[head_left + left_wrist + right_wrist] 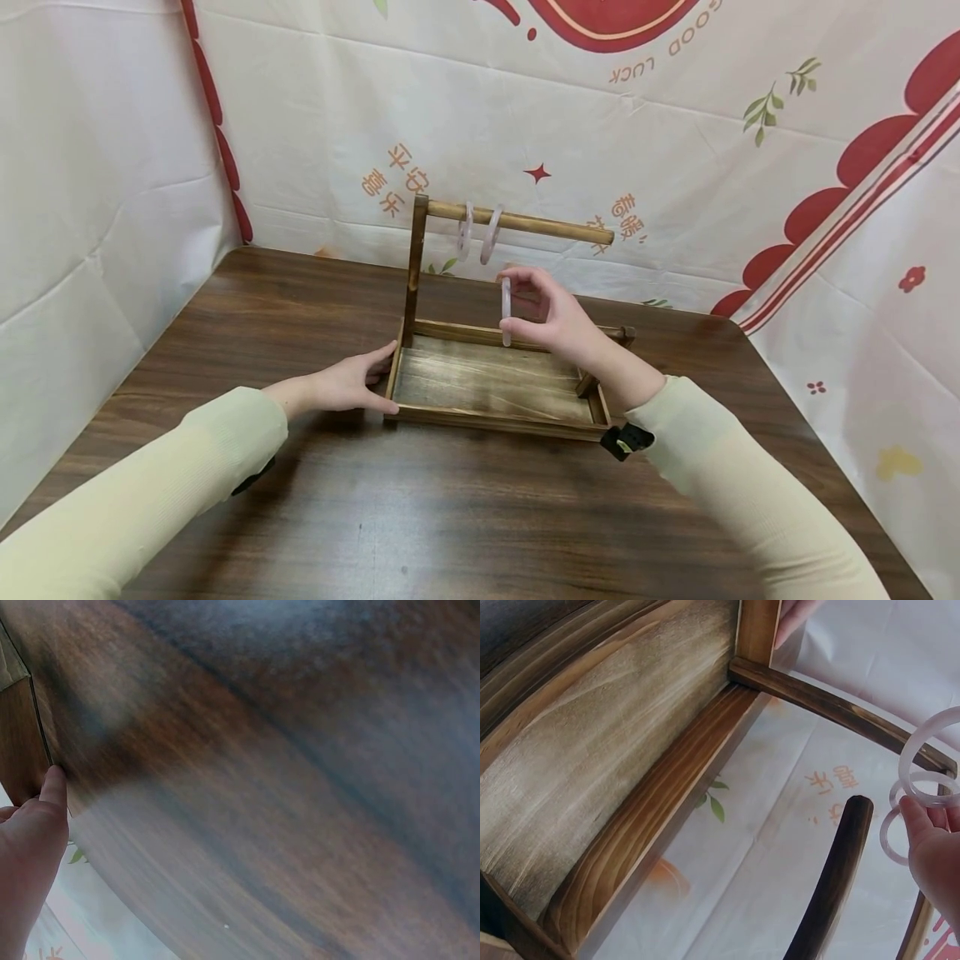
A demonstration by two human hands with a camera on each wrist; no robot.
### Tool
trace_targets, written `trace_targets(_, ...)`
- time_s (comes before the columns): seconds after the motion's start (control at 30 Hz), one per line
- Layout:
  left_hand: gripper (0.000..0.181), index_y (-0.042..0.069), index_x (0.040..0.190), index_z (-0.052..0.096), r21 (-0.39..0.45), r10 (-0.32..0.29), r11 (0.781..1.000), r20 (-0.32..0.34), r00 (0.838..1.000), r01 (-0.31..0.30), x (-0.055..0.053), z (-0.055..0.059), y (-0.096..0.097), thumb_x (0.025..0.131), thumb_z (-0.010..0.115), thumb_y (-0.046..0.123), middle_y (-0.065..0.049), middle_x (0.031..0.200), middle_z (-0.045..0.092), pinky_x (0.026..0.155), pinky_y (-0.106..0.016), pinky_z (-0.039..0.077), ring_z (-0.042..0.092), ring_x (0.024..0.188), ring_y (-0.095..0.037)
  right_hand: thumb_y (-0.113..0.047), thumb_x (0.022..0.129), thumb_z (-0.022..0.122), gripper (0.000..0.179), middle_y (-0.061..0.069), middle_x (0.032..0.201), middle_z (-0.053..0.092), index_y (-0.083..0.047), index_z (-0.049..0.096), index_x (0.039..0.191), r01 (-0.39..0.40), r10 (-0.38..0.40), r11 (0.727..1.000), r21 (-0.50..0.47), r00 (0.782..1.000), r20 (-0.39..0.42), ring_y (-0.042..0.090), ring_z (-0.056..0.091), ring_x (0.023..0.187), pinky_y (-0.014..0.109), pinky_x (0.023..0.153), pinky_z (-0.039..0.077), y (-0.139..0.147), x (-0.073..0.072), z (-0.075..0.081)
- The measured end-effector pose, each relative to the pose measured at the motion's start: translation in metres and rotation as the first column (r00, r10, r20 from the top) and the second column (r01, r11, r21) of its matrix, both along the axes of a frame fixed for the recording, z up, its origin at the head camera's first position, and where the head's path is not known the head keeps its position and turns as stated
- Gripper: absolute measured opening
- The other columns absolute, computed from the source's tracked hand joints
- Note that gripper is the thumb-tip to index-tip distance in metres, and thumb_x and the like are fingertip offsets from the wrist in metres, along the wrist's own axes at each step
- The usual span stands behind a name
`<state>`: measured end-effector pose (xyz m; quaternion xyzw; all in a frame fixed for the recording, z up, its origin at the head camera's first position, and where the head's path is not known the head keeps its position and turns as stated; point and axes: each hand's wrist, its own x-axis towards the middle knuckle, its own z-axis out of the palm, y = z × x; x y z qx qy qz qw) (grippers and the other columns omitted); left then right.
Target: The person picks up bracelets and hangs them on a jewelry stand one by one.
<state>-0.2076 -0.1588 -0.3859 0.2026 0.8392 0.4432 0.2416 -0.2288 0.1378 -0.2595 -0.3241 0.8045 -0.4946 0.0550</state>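
My right hand (pixel 558 321) pinches a pale pink translucent bangle (pixel 506 312) between thumb and fingers, above the tray and below the bar. Two similar bangles, one nearer the post (pixel 465 232) and one farther along (pixel 491 236), hang on the wooden bar (pixel 555 227). In the right wrist view, the held bangle (pixel 907 761) overlaps the hanging ones. At the left end of the wooden tray (pixel 495 422), my left hand (pixel 341 385) rests its thumb on the front corner and its fingers against the side. The left wrist view shows the thumb (pixel 54 786) touching the wood.
A tall post (pixel 415 275) carries the bar at the tray's left; the bar's right end is free. A shorter wooden piece (pixel 600 375) rises at the tray's right side. Brown tabletop (pixel 420 508) surrounds the stand, and a printed white cloth (pixel 322 125) hangs behind.
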Motion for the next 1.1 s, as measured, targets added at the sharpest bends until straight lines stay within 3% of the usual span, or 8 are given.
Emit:
trace_targets(0.33,0.107,0.007,0.151,-0.004,0.006,-0.014,1.0,-0.014,1.0,0.014,0.001,0.001,-0.001,0.082,0.071,0.039,-0.024,0.155,0.007,0.111,-0.051,0.032,0.026,0.138,-0.043,0.01,0.084,0.06,0.055,0.009,0.123,0.044,0.008,0.038,0.133,0.061,-0.061,0.998,-0.003,0.998,0.013,0.006,0.046,0.113,0.031,0.108,0.039,0.019,-0.002,0.004)
trace_targets(0.53,0.109,0.006,0.151,-0.005,0.0,-0.028,1.0,-0.037,0.999,0.028,0.002,0.002,-0.001,0.081,0.07,0.043,-0.026,0.155,0.007,0.109,-0.051,0.033,0.027,0.136,-0.045,0.008,0.086,0.058,0.055,0.003,0.122,0.045,0.008,0.035,0.135,0.096,-0.095,0.995,-0.024,0.995,0.044,0.009,0.048,0.114,0.014,0.093,0.047,0.029,-0.002,0.009)
trace_targets(0.8,0.104,0.007,0.151,-0.004,0.004,0.0,1.0,-0.007,1.0,0.0,-0.001,-0.002,-0.001,0.084,0.071,0.031,-0.024,0.155,0.008,0.11,-0.051,0.033,0.027,0.137,-0.043,0.005,0.087,0.058,0.054,-0.002,0.12,0.045,0.006,0.035,0.136,0.134,-0.132,0.991,-0.025,0.99,0.043,0.006,0.05,0.112,0.013,0.093,0.046,0.041,-0.004,0.012)
trace_targets(1.1,0.105,0.007,0.151,-0.004,0.012,-0.001,1.0,-0.001,1.0,0.001,0.0,0.0,-0.002,0.083,0.071,0.031,-0.023,0.156,0.008,0.11,-0.051,0.032,0.026,0.138,-0.042,0.004,0.087,0.059,0.05,-0.004,0.117,0.047,0.006,0.038,0.132,0.17,-0.17,0.985,-0.029,0.985,-0.005,0.004,0.05,0.11,0.01,0.093,0.044,0.057,-0.005,0.017)
